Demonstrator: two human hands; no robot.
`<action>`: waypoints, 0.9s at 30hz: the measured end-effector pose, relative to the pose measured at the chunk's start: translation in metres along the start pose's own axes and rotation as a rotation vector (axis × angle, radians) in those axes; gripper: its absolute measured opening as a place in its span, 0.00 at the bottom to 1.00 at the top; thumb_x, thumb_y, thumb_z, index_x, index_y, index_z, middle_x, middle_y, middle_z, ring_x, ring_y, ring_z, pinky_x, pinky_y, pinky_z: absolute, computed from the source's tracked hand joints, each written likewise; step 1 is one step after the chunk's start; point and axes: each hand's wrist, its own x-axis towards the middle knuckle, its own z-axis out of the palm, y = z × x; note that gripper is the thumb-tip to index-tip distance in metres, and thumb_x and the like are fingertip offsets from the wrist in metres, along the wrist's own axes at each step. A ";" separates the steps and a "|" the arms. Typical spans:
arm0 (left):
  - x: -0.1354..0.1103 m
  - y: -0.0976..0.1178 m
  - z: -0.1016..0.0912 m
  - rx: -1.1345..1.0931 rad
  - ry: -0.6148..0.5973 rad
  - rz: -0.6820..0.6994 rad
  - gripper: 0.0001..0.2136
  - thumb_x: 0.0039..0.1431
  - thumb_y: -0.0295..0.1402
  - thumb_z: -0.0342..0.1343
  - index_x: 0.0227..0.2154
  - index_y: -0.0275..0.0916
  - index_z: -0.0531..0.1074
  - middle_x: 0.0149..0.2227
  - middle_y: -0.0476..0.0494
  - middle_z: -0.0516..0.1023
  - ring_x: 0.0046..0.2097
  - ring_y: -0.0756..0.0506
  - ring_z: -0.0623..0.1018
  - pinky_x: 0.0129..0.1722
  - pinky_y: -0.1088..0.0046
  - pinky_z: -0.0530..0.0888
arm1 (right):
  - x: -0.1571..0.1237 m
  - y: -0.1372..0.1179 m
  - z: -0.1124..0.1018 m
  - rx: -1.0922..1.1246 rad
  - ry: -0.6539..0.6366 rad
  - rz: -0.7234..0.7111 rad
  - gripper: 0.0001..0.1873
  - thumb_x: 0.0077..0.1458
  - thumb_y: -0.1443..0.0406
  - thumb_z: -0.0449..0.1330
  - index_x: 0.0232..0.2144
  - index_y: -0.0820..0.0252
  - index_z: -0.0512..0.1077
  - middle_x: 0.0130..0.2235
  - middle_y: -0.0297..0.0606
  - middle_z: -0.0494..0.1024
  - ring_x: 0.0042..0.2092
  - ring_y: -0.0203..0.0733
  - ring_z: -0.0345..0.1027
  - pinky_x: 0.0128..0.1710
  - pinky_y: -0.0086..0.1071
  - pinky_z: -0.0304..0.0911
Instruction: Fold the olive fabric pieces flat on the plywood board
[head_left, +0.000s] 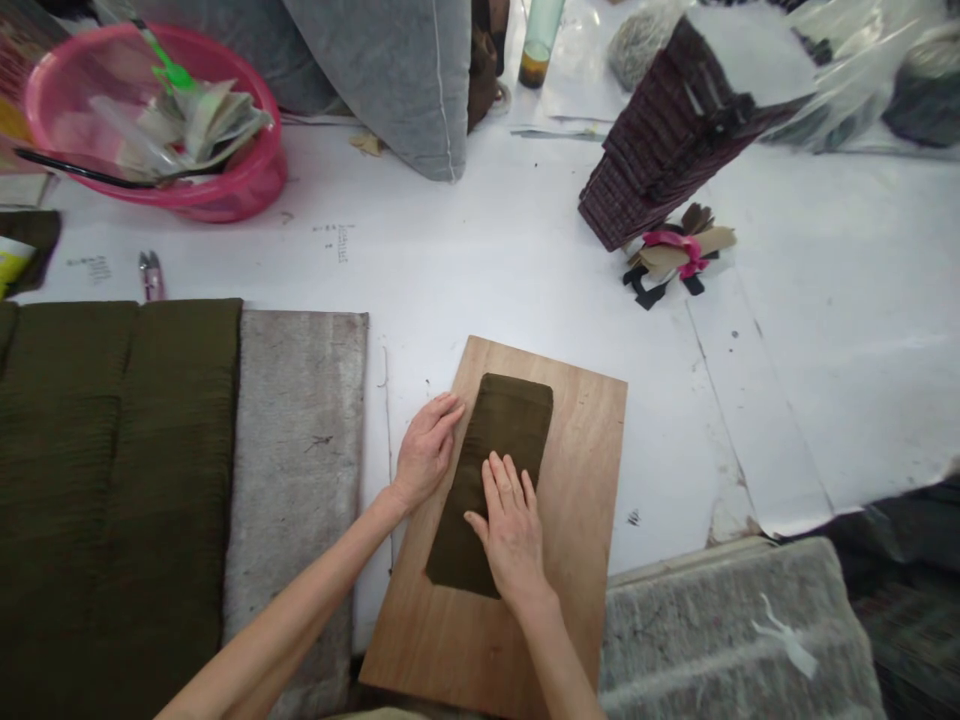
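A dark olive fabric piece (501,440) with rounded corners lies on a wooden board (581,470) on the white table. My right hand (511,525) lies flat on the fabric's lower half, fingers stretched out and together. My left hand (426,448) rests at the fabric's left edge, fingers extended and touching the edge and the board. Neither hand grips anything.
Olive cushions (112,480) and grey felt (296,440) lie to the left. More grey felt (720,640) sits at the lower right. A pink basin (225,185) with scraps, small snips (151,275), a stack of dark maroon pieces (660,140), cut scraps (675,255) and a bottle (538,40) stand farther back.
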 end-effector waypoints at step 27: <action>-0.001 -0.002 0.001 0.011 0.010 0.022 0.21 0.60 0.21 0.44 0.54 0.41 0.67 0.58 0.40 0.67 0.61 0.43 0.64 0.61 0.54 0.64 | -0.002 -0.014 0.005 0.054 -0.041 0.014 0.34 0.62 0.58 0.54 0.65 0.62 0.49 0.66 0.40 0.52 0.68 0.44 0.39 0.66 0.46 0.39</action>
